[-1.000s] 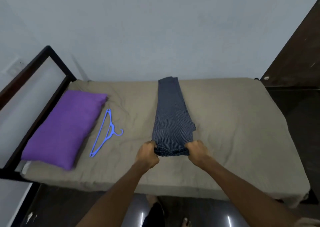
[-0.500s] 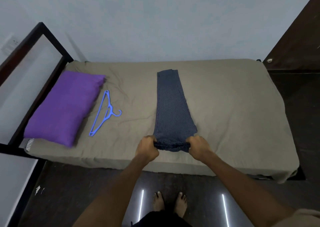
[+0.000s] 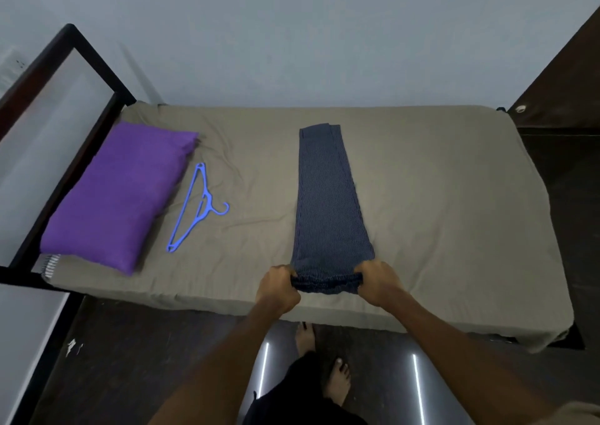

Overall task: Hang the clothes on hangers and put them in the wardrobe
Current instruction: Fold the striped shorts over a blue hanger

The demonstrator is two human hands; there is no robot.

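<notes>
Dark blue striped trousers (image 3: pixel 328 203) lie folded lengthwise on the bed (image 3: pixel 438 216), legs pointing to the far wall. My left hand (image 3: pixel 277 286) grips the left end of the waistband near the bed's front edge. My right hand (image 3: pixel 378 281) grips the waistband's right end. A blue plastic hanger (image 3: pixel 198 208) lies flat on the sheet to the left of the trousers, between them and the pillow, its hook pointing right.
A purple pillow (image 3: pixel 117 194) lies at the bed's left end against a dark bed frame (image 3: pixel 84 54). Dark wooden furniture (image 3: pixel 565 77) stands at the right. My bare feet (image 3: pixel 324 359) are on the dark floor before the bed.
The trousers have slid toward the bed's front edge with both hands gripping the waistband, and the view has drawn back and tilted down, showing more floor and my feet.
</notes>
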